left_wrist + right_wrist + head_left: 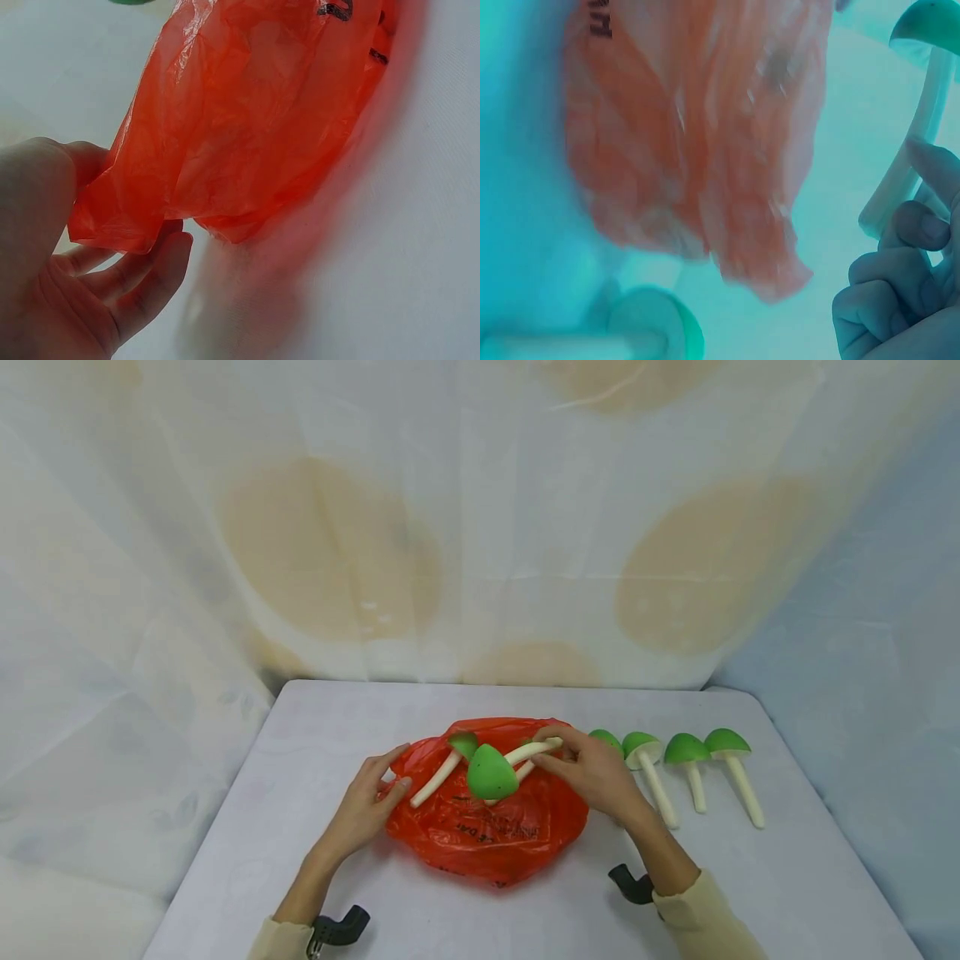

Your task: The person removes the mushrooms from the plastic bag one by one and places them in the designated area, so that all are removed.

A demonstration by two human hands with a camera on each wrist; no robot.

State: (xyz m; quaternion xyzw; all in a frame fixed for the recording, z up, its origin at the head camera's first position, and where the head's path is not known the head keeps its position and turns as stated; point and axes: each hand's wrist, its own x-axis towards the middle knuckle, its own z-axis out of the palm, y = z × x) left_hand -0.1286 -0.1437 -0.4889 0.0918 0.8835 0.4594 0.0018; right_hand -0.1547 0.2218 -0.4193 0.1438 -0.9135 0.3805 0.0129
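A crumpled red plastic bag [487,852] with black print lies on the table, its mouth spread. At its left edge, my left hand [367,802] grips the plastic between thumb and fingers; a fold of the bag [120,217] shows between them in the left wrist view. My right hand [600,777] pinches the pale stem of a green-capped toy mushroom [492,772] above the bag, its cap pointing left. The same mushroom [911,142] appears upper right in the right wrist view. Another mushroom [442,775] lies at the bag's mouth, and one more stem is partly hidden behind the held mushroom.
Several more green mushrooms [697,768] lie in a row on the white table [330,718], right of the bag; my right forearm partly covers one. Spotted curtains [480,527] hang behind the table and at both sides. Black wrist mounts [341,927] sit on both arms.
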